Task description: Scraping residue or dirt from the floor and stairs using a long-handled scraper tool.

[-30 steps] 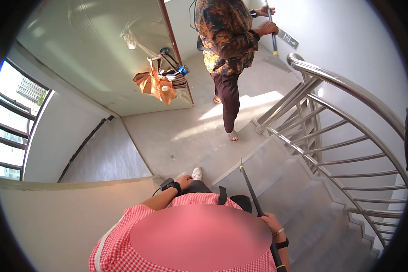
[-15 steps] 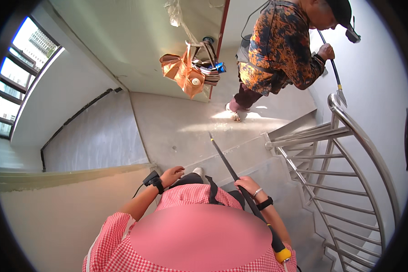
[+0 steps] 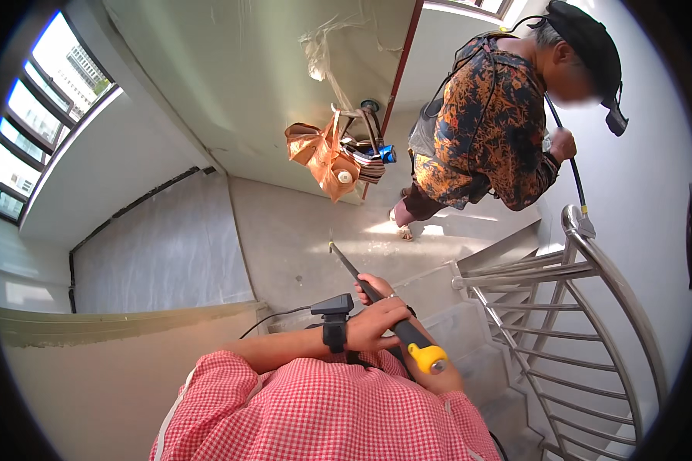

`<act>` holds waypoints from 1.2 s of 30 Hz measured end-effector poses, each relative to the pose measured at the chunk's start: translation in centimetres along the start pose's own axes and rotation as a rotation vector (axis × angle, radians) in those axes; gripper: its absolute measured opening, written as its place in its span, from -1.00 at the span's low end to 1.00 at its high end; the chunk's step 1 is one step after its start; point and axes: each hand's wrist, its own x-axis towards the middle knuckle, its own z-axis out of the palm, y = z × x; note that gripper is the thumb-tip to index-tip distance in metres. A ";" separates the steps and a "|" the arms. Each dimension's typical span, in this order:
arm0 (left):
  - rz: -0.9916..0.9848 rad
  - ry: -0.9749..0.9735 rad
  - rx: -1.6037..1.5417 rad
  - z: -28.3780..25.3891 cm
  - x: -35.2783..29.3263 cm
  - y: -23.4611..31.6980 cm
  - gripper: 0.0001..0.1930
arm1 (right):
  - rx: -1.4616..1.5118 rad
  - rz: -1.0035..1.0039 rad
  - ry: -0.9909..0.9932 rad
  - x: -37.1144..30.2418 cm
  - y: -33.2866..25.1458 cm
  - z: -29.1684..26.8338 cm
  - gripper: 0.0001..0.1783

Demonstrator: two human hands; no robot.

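Note:
A long-handled scraper (image 3: 349, 266) slants across the front of my body, its black shaft ending near me in a yellow cap. The thin head points away over the landing floor and appears edge-on. My right hand (image 3: 373, 287) is closed round the shaft. Lower down, my left hand (image 3: 378, 323) lies across the thick black grip, fingers curled over it beside my right wrist. That hand partly hides the grip and the right wristband. A black device (image 3: 333, 305) with a cable is strapped to my left wrist.
Stairs (image 3: 480, 369) drop along a steel railing (image 3: 619, 284) on the right. On the landing a co-worker (image 3: 492, 115) holds another long-handled tool (image 3: 576, 173) by the wall. Bags (image 3: 338, 165) hang from the greenish door (image 3: 261, 77). A low wall (image 3: 131, 338) stands left.
My left hand has come across from the left onto the scraper's grip. The scraper's yellow end has risen and moved left and away from my side. The co-worker's tool has shifted slightly.

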 end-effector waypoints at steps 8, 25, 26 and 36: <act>-0.363 0.276 -0.060 -4.6 -3.3 -6.0 -0.76 | -0.106 -0.232 0.223 -5.4 0.1 -1.9 -0.76; -0.785 0.651 0.107 -7.2 -2.3 -8.6 -0.91 | 0.025 0.002 0.819 -10.8 9.0 -27.0 -0.79; -0.795 0.661 0.112 -7.3 -2.5 -8.9 -0.91 | -0.012 0.061 0.824 -10.8 9.0 -27.4 -0.78; -0.739 0.738 0.233 -12.0 -4.3 -13.0 -0.90 | -0.172 -0.109 0.701 -3.3 0.4 -27.1 -0.76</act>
